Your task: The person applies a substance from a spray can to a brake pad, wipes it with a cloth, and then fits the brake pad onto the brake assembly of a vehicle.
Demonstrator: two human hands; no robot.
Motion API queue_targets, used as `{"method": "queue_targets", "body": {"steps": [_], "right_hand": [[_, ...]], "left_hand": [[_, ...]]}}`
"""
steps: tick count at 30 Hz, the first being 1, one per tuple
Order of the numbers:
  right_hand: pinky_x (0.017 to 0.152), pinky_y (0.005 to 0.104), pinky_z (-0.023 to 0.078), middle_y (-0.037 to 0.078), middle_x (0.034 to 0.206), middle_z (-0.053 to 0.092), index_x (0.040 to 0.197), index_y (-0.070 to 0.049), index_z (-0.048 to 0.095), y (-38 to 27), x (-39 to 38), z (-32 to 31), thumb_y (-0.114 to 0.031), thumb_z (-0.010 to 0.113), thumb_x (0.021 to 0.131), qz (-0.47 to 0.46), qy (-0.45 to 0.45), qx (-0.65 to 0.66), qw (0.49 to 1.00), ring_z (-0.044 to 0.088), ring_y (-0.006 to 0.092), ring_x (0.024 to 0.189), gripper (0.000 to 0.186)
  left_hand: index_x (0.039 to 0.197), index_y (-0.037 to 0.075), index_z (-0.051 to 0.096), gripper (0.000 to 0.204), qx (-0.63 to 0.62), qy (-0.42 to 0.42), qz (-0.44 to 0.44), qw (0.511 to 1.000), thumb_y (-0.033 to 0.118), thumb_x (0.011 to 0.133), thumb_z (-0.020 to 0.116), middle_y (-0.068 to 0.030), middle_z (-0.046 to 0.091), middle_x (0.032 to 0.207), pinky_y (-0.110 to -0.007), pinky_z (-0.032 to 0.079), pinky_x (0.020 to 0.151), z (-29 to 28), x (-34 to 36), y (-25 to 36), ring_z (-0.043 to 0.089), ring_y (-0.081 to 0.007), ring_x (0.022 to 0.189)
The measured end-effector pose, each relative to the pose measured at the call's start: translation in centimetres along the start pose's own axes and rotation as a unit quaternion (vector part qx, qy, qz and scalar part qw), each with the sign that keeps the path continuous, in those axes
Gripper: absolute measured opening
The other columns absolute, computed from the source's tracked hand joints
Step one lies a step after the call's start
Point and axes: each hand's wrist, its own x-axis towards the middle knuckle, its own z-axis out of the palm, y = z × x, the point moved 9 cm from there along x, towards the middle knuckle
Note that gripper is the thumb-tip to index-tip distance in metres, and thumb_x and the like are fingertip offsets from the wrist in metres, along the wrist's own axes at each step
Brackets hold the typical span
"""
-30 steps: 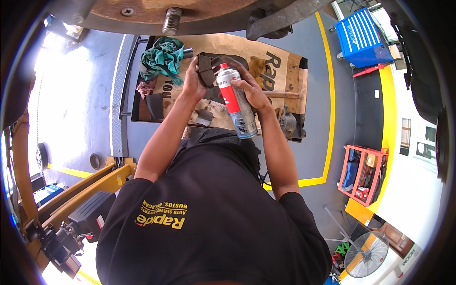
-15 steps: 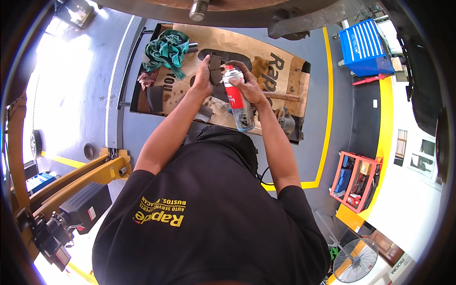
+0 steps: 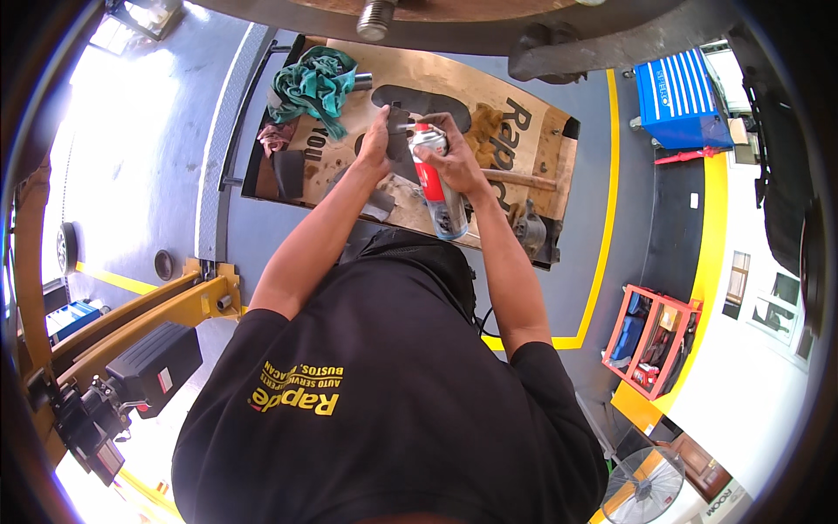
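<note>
My left hand [image 3: 375,144] grips a dark brake pad [image 3: 397,124]. My right hand [image 3: 454,155] is closed round a red and silver spray can [image 3: 430,183], its forefinger at the red nozzle, which faces the pad; a faint whitish spray shows between them. Below them lies a metal-rimmed work tray [image 3: 569,148] lined with stained cardboard [image 3: 419,65]. On it are a teal rag [image 3: 312,86], a pink rag [image 3: 275,137], a wooden handle [image 3: 524,179] and a grimy metal part [image 3: 530,229].
Overhead are a rusty hub with a threaded stud [image 3: 377,17] and a metal arm [image 3: 576,57]. Right stand a blue tool chest [image 3: 681,105], a red cart [image 3: 646,336] and a fan [image 3: 643,485]; left, a yellow lift [image 3: 205,297] with a black motor housing [image 3: 153,358].
My hands, pad and can have moved slightly right within the view. The overhead hub has shifted up and right in view. A faint spray now shows at the nozzle.
</note>
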Motion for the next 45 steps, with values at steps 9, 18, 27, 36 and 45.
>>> {"method": "queue_targets", "body": {"steps": [9,18,27,36,45], "right_hand": [[0.088,0.0283,0.052,0.002,0.11,0.064,0.132,-0.011,0.056,-2.1,0.3,-0.7,-0.02,0.081,0.091,-0.029,0.017,0.04,0.999,0.059,0.0107,0.1,0.048],[0.093,0.0309,0.05,0.002,0.11,0.062,0.132,-0.013,0.053,-2.1,-1.4,-0.7,-0.021,0.079,0.091,0.032,-0.005,0.006,0.999,0.058,0.0116,0.101,0.049],[0.095,0.0304,0.05,0.002,0.114,0.062,0.133,-0.011,0.053,-2.4,-2.0,-0.3,-0.017,0.077,0.09,-0.012,-0.021,-0.032,0.999,0.059,0.0124,0.103,0.05],[0.091,0.0296,0.049,0.001,0.11,0.062,0.133,-0.016,0.054,-5.0,-2.4,1.3,-0.016,0.078,0.09,-0.032,-0.048,-0.024,0.998,0.057,0.0109,0.102,0.049],[0.093,0.0311,0.048,0.001,0.114,0.062,0.133,-0.015,0.055,-4.1,-3.3,1.0,-0.019,0.08,0.087,-0.045,-0.029,-0.037,0.998,0.057,0.0126,0.103,0.052]], "left_hand": [[0.124,0.008,0.069,0.049,0.094,0.035,0.026,0.995,0.051,0.111,0.049,-0.0076,0.076,0.11,-0.038,0.061,0.088,-2.6,1.0,-0.1,0.075,-0.0212,0.096],[0.112,0.007,0.07,0.057,0.077,0.121,0.024,0.989,0.06,0.108,0.051,-0.0078,0.074,0.097,-0.041,0.062,0.07,-3.8,1.6,0.3,0.073,-0.0227,0.08],[0.102,0.013,0.06,0.075,0.041,-0.029,-0.075,0.996,0.087,0.091,0.052,-0.005,0.059,0.079,-0.028,0.043,0.047,-0.5,0.4,-0.3,0.056,-0.0171,0.06],[0.142,0.002,0.061,0.076,-0.109,-0.182,-0.062,0.975,0.065,0.111,0.031,-0.0172,0.072,0.126,-0.046,0.055,0.106,-1.8,1.3,0.5,0.07,-0.0311,0.111],[0.158,0.007,0.044,0.09,-0.034,-0.181,-0.036,0.982,0.072,0.107,0.009,-0.0122,0.053,0.159,-0.049,0.044,0.121,1.4,-1.2,1.0,0.054,-0.0337,0.142]]}}
